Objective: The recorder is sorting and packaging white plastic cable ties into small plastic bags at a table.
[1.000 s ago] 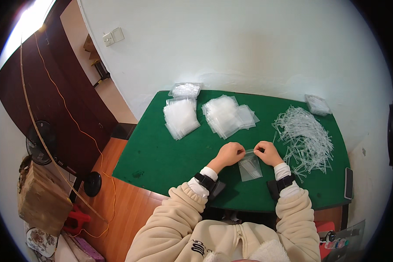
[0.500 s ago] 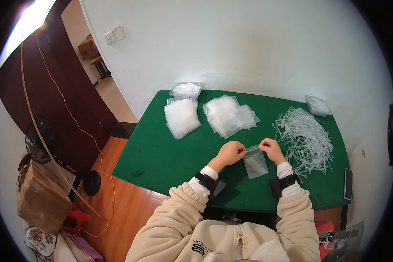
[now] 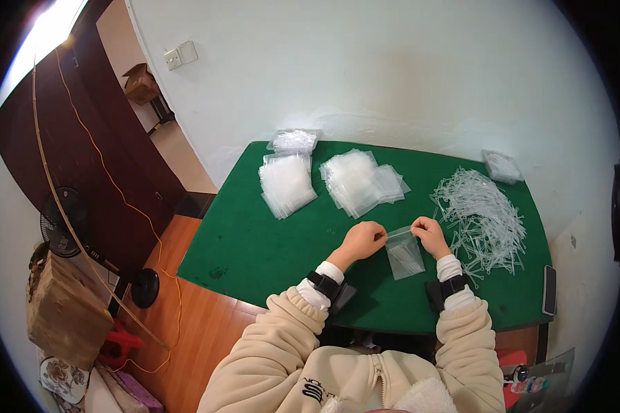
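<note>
Between my two hands hangs a small clear zip bag with several thin clear plastic sticks inside it. My left hand pinches the bag's top left corner. The top right corner is pinched between the fingers of my right hand. Just right of that hand spreads a large loose pile of clear plastic sticks, some with small loops at their ends. Beyond my hands lie a stack of flat clear bags and, farther left, another stack.
A filled clear bag lies at the table's back left edge, another packet at the back right corner. A phone rests by the right edge of the green table. Left on the floor stand a fan and cardboard box.
The bag has shifted up very slightly, with its top edge still between both hands. My right hand has moved up a touch; the piles are unchanged.
</note>
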`<state>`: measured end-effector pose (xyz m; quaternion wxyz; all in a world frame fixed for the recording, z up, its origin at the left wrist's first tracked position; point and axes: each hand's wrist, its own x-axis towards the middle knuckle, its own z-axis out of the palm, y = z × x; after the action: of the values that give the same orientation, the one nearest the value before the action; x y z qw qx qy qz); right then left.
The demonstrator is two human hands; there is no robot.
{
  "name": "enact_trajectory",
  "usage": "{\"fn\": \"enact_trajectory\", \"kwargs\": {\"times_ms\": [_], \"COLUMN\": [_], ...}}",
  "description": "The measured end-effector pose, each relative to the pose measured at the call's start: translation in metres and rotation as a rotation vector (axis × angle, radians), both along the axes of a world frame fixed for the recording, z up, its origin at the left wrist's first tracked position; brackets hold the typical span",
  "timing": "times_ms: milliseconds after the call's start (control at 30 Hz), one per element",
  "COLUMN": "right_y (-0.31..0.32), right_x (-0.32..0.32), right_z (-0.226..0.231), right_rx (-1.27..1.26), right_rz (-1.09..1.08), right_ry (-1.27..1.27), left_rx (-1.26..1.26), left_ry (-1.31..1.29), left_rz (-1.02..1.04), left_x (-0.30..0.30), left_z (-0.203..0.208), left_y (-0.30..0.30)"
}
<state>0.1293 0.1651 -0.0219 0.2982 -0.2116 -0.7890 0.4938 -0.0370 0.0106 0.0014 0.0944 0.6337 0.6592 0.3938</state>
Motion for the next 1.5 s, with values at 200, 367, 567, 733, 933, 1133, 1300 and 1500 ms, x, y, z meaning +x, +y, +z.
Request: {"fn": "enact_trajectory", "kwargs": {"times_ms": [200,367,567,733,933,1133,1300,1500], "right_y": [-0.001,-0.005,-0.008,-0.022,-0.029,-0.035,-0.035,-0.015], "right_x": [0.000,-0.001,-0.001,-0.005,-0.009,-0.008,-0.015,-0.008], "right_z": [-0.001,0.002,-0.001,0.011,0.012,0.010,0.005,0.005], "right_rx": [0.021,0.041,0.129,0.180,0.195,0.185,0.277,0.230], "right_rz": [-0.013,-0.032,-0.024,0.039,0.078,0.122,0.169,-0.007], "right_ry": [-0.001,-0.001,-0.035,-0.052,-0.069,-0.041,0.004,0.061], "left_rx": [0.004,0.028,0.031,0.085,0.067,0.040,0.015,-0.027], "left_ry": [0.017,0.027,-0.070,-0.062,0.071,0.064,0.057,-0.019], "left_rz": [-0.001,0.004,0.016,-0.003,-0.128,-0.124,-0.129,-0.053], "left_x": [0.000,-0.001,0.004,0.004,0.004,0.010,0.007,0.000], "left_z": [-0.001,-0.002,0.005,0.002,-0.011,-0.014,-0.018,-0.008], "left_y": [0.000,0.000,-0.001,-0.001,0.003,0.005,0.006,0.006]}}
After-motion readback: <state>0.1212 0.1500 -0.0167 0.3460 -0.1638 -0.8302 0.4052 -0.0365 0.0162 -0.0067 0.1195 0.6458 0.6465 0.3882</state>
